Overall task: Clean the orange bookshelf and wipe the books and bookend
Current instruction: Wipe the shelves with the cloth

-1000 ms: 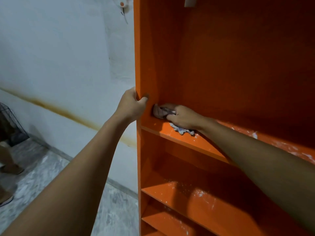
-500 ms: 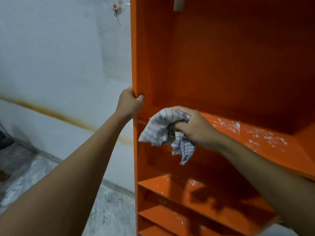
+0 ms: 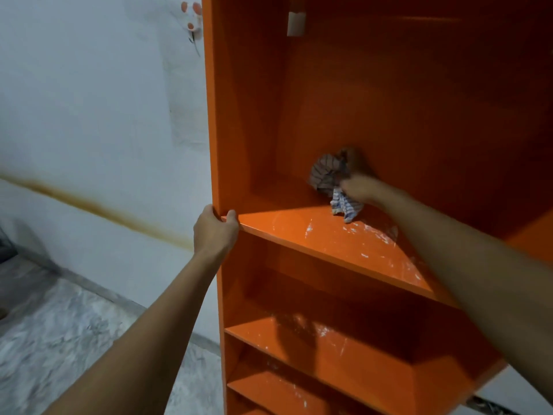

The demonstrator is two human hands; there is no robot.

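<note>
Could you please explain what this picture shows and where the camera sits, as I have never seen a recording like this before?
There is no machine here: a person works with bare hands. The one camera is worn on their head and looks forward and down, so both arms reach in from the bottom of the picture. The left hand grips the front edge of the orange bookshelf, at the height of a shelf board. The right hand, which is blurred, holds a bunched striped cloth deep in the compartment above that board. Whether the cloth touches the back panel I cannot tell. White specks lie on the board and on the shelves below. No books or bookend show in this view. Left of the bookshelf are a pale stained wall and a grey floor.
</note>
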